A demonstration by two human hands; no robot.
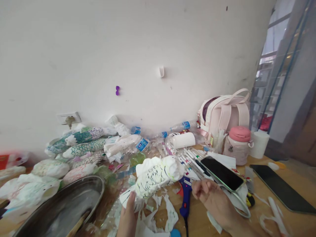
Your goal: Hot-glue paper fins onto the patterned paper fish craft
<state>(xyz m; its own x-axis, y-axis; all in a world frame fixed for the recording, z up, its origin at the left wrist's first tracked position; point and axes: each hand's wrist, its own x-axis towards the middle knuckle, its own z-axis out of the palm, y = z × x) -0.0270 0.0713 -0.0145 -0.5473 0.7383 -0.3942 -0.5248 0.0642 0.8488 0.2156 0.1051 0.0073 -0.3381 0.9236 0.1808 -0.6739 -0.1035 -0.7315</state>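
My left hand (128,214) grips the lower end of a white paper-covered fish (155,176) with black scale lines and a few green marks, holding it tilted above the wooden table (291,223). My right hand (213,200) hovers just right of the fish with its fingers curled in; I cannot make out anything in them. Under the right hand lies a blue glue gun (185,197). White paper scraps (168,214) lie beneath the fish.
A metal basin (61,207) sits front left. Several decorated paper fish (81,148) and plastic bottles (138,143) pile against the wall. Markers (190,158), two phones (223,172) (281,187), a pink flask (238,144), a white cup (259,144) and a pink backpack (224,112) stand right.
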